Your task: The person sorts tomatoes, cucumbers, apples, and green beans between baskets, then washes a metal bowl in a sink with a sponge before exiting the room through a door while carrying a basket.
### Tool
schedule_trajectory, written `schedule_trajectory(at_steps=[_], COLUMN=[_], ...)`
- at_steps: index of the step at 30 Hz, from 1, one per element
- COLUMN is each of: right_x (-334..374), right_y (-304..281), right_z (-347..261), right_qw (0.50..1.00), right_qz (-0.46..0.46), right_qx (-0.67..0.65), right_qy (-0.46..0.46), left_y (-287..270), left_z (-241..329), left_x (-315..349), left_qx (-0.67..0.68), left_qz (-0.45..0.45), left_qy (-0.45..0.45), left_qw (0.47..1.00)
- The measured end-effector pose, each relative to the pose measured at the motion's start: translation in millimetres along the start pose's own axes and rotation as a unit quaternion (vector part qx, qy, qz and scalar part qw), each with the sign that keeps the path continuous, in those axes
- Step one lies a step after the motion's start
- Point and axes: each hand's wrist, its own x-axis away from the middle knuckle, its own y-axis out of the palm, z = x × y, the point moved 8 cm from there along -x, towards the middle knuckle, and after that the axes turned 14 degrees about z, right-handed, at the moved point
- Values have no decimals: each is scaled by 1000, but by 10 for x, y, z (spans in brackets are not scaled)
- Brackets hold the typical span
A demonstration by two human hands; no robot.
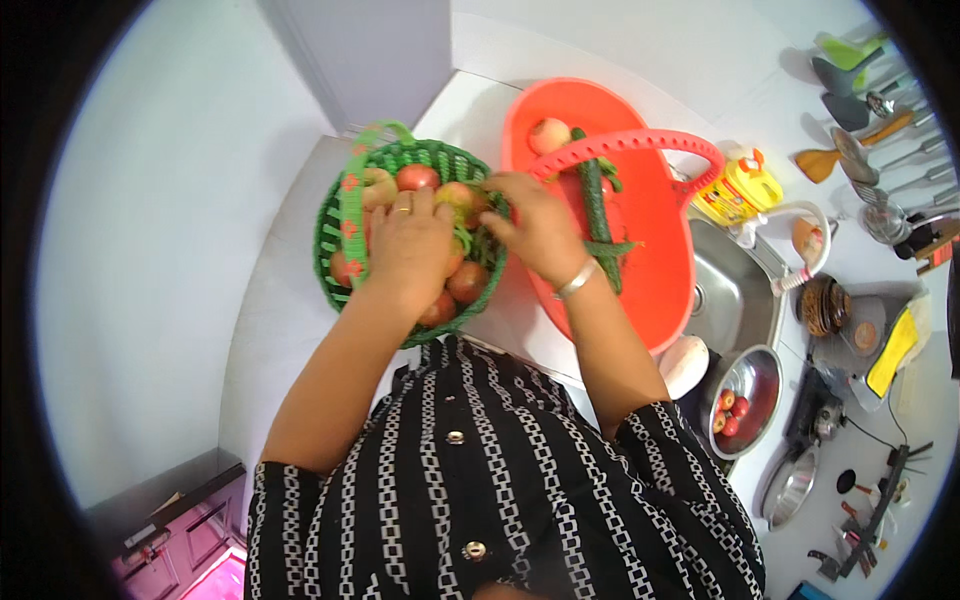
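Note:
A green woven basket [428,154] with a green handle stands before me, holding several tomatoes [417,178] and some green vegetables. My left hand [408,245], with a ring on one finger, lies palm down over the produce, its fingers stretched out. At the basket's right side, my right hand [538,225] has its fingers curled over the contents by the rim; what they grip there I cannot make out. Just right of it is a red plastic basket [655,240] with an arched handle. Inside lie a long dark green cucumber [594,205] and a pale round vegetable [549,135].
A steel sink [715,290] with a faucet [822,240] lies beyond the red basket. Next to it are a yellow bottle [745,190] and a steel bowl [765,400] of tomatoes. Utensils [850,150] hang on the right wall. A grey-lilac panel [370,60] rises behind the green basket.

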Motion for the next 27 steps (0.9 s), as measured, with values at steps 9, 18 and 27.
schedule_trajectory(at_steps=[9,18,27], right_x=[1372,894,194], right_y=[232,-314,-512], right_z=[1866,2233,3315], right_qw=[939,872,918], right_qz=[-237,-111,-236], right_qx=[230,-215,292], right_qy=[95,426,132], left_y=[446,1237,2534], left_z=[1062,1483,1872], left_x=[-248,-939,-1254], left_qx=[145,148,149], left_qz=[-98,-147,-261], left_qy=[92,81,69], left_qw=[980,975,951])
